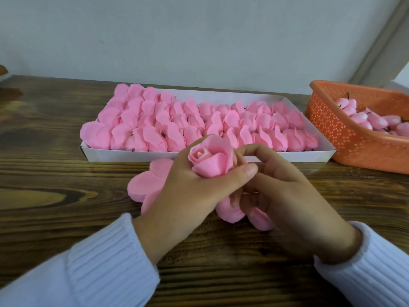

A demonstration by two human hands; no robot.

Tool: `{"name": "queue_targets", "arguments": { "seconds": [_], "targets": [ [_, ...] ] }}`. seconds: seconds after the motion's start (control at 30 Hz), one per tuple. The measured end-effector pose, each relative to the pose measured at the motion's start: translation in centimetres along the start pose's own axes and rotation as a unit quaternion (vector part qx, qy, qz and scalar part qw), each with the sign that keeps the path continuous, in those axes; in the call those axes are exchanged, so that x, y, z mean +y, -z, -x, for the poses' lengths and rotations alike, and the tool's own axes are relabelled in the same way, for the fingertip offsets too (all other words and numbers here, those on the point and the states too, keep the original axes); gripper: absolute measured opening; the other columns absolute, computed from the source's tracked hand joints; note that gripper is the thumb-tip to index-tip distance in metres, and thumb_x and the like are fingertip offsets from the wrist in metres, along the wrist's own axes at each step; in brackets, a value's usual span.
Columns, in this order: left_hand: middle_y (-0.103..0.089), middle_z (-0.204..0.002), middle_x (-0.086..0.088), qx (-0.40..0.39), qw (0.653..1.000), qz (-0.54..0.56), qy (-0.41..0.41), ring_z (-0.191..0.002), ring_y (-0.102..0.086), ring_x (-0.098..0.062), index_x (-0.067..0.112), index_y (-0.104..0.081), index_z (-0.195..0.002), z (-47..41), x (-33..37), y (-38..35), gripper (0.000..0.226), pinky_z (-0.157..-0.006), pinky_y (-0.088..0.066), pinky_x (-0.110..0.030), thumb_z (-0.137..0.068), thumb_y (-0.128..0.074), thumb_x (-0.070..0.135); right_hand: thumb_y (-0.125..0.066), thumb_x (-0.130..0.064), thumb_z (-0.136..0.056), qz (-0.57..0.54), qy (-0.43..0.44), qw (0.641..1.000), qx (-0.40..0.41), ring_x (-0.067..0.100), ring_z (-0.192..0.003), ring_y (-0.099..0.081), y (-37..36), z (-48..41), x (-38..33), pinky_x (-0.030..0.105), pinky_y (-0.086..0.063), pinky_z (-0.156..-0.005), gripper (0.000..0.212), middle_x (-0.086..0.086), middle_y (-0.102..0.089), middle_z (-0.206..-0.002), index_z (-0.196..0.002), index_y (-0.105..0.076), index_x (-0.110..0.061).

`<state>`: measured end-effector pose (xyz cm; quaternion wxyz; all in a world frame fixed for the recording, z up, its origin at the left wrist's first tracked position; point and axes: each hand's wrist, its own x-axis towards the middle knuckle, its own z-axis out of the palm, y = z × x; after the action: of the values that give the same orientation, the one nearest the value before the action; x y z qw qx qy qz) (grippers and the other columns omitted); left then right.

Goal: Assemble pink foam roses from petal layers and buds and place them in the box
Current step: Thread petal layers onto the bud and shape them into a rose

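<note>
My left hand (pixel 190 189) grips a pink foam rose (pixel 210 157) from below, its fingers and thumb curled round the petals, bud facing up. My right hand (pixel 285 196) sits just right of it, index finger touching the rose's right side, the other fingers curled down onto flat pink petal layers (pixel 141 185) lying on the table beneath both hands. Behind them stands a long white box (pixel 243 156) packed with several rows of pink roses (pixel 199 120). What my right fingers hold underneath is hidden.
An orange perforated basket (pixel 345 138) with several pink buds (pixel 367 120) stands at the right, touching the box's corner. The dark wooden table (pixel 55 173) runs to a pale wall behind. White knit sleeves cover both forearms.
</note>
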<state>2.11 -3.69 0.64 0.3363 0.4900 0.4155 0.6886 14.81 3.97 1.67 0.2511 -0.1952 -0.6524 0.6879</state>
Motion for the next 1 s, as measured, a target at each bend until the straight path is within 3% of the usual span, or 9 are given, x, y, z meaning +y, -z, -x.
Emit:
{"name": "queue_targets", "arguments": {
  "seconds": [0.07,0.17,0.33,0.47,0.53,0.63,0.8,0.93,1.0],
  "targets": [
    [-0.063,-0.061,0.000,0.012,1.000,0.005,0.005,-0.056,-0.064,-0.015,0.008,-0.062,-0.071,-0.1,0.0,0.0,0.015,-0.056,-0.052,-0.028,-0.073,-0.073,0.018,-0.051,0.003,-0.093,0.023,-0.006,1.000,-0.013,0.009,-0.044,-0.053,0.0,0.1,0.0,0.017,-0.036,-0.038,0.015,0.002,-0.061,-0.057,-0.096,-0.055,-0.010],
    [-0.057,-0.055,-0.005,0.005,0.999,0.042,0.026,-0.042,-0.056,-0.024,0.011,-0.060,-0.073,-0.1,-0.2,0.0,0.016,-0.048,-0.051,-0.031,-0.072,-0.074,0.019,-0.059,-0.012,-0.087,0.097,-0.002,0.994,-0.054,0.006,-0.035,-0.040,-0.3,0.3,0.0,0.014,-0.029,-0.035,0.020,0.004,-0.057,-0.054,-0.072,-0.065,-0.023],
    [-0.057,-0.060,-0.002,-0.006,0.987,0.145,0.065,-0.047,-0.057,-0.019,0.022,-0.065,-0.084,-0.2,0.2,-0.3,0.017,-0.048,-0.050,-0.029,-0.069,-0.074,0.020,-0.060,-0.021,-0.086,0.100,0.034,0.994,-0.037,0.000,-0.035,-0.039,-0.4,0.4,0.3,0.010,-0.028,-0.036,0.023,0.000,-0.052,-0.047,-0.070,-0.060,-0.004],
    [-0.061,-0.062,0.003,0.078,0.982,0.161,0.060,-0.055,-0.060,-0.010,0.023,-0.069,-0.080,-0.7,0.6,-0.3,0.024,-0.048,-0.049,-0.021,-0.062,-0.081,0.013,-0.057,-0.014,-0.091,0.084,0.020,0.995,-0.044,0.000,-0.037,-0.042,-0.2,0.3,0.5,0.010,-0.028,-0.036,0.021,0.000,-0.054,-0.050,-0.073,-0.059,-0.004],
    [-0.060,-0.058,0.007,0.104,0.982,0.148,0.055,-0.054,-0.060,-0.006,0.024,-0.068,-0.069,-0.8,0.7,-0.2,0.014,-0.048,-0.048,-0.020,-0.063,-0.080,0.021,-0.057,-0.010,-0.092,0.050,0.018,0.998,-0.038,0.004,-0.042,-0.049,-0.4,0.3,0.5,0.012,-0.031,-0.036,0.013,0.006,-0.060,-0.062,-0.084,-0.058,0.000],
    [-0.055,-0.058,0.003,0.088,0.984,0.141,0.070,-0.044,-0.053,-0.016,0.020,-0.060,-0.062,-0.6,1.0,-0.3,0.026,-0.041,-0.045,-0.023,-0.067,-0.081,0.034,-0.060,-0.011,-0.085,-0.053,-0.001,0.997,-0.052,0.014,-0.058,-0.062,-0.9,0.4,0.4,0.015,-0.034,-0.035,0.025,0.005,-0.062,-0.078,-0.109,-0.053,-0.006],
    [-0.060,-0.074,-0.005,0.048,0.989,0.108,0.085,-0.052,-0.057,-0.020,0.021,-0.065,-0.066,-0.2,0.8,-0.6,0.019,-0.038,-0.044,-0.022,-0.065,-0.073,0.038,-0.058,-0.011,-0.083,-0.137,-0.005,0.989,-0.061,0.007,-0.053,-0.050,-1.5,0.2,0.9,0.012,-0.031,-0.036,0.032,0.001,-0.055,-0.065,-0.115,-0.056,-0.012],
    [-0.064,-0.076,-0.015,-0.007,0.991,0.081,0.104,-0.045,-0.054,-0.014,0.026,-0.073,-0.079,0.2,0.5,-0.8,0.018,-0.042,-0.048,-0.021,-0.063,-0.074,0.034,-0.058,-0.025,-0.081,-0.166,-0.017,0.984,-0.068,0.008,-0.047,-0.040,-1.5,0.2,0.6,0.011,-0.031,-0.036,0.015,0.004,-0.051,-0.056,-0.084,-0.066,-0.013],
    [-0.065,-0.086,-0.026,-0.001,0.991,0.064,0.118,-0.036,-0.050,-0.010,0.026,-0.075,-0.079,0.3,0.5,-0.9,0.021,-0.040,-0.046,-0.020,-0.062,-0.074,0.038,-0.053,-0.028,-0.084,-0.168,-0.041,0.982,-0.075,0.010,-0.046,-0.043,-1.4,0.3,0.6,0.013,-0.031,-0.036,0.026,0.006,-0.054,-0.057,-0.080,-0.060,-0.003]
  ]
}}
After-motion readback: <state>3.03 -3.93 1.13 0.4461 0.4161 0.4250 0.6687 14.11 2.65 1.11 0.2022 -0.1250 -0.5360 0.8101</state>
